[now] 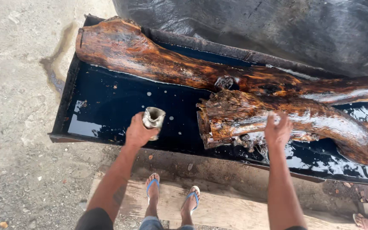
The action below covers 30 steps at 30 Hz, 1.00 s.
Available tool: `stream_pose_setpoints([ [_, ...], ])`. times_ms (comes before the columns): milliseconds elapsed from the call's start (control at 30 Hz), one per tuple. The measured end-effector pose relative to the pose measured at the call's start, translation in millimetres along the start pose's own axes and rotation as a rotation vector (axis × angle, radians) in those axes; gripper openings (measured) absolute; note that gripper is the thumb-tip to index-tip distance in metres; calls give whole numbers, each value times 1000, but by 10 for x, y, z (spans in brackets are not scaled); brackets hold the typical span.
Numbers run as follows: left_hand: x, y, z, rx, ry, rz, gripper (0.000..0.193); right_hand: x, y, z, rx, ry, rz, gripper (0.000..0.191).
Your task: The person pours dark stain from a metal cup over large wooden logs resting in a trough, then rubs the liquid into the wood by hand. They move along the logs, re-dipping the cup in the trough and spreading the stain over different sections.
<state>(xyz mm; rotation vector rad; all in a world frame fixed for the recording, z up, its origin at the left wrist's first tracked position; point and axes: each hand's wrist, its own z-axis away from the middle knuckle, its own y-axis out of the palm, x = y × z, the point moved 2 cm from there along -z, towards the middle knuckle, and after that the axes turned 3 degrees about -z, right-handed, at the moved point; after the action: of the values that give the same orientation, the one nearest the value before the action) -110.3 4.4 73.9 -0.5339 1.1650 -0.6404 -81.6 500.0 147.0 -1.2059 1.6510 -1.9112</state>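
Note:
My left hand [139,131] grips a small dented metal can [153,118] and holds it over the dark liquid in a long black trough [71,76]. My right hand [277,129] rests flat, fingers spread, on the wet glossy upper side of a thick brown log [320,127] lying in the trough. A second, longer log [150,57] lies behind it, running from the trough's far left corner to the right edge. Both logs are wet and shiny.
My feet in blue flip-flops [152,186] stand on a wooden plank [222,208] before the trough. A black tarp [277,30] hangs behind it. Gravelly concrete [18,127] with a dark stain lies left. Another person's toes [365,221] show at bottom right.

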Motion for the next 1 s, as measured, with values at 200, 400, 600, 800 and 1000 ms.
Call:
stream_pose_setpoints([
  [200, 493, -158, -575, 92, 95, -641, 87, 248, 466, -50, -33, 43, 0, 83],
  [400, 778, 26, -821, 110, 93, -688, 78, 185, 568, 49, -47, 158, 4, 82],
  [600, 861, 285, -923, 91, -32, -619, 83, 127, 503, 3, -1, 156, 16, 84],
  [800, 1004, 284, -869, -67, -165, -257, 84, 90, 451, 25, 53, 170, 25, 89],
  [1000, 957, -99, -869, -246, -181, -57, 81, 111, 447, 23, 98, 225, 56, 90],
])
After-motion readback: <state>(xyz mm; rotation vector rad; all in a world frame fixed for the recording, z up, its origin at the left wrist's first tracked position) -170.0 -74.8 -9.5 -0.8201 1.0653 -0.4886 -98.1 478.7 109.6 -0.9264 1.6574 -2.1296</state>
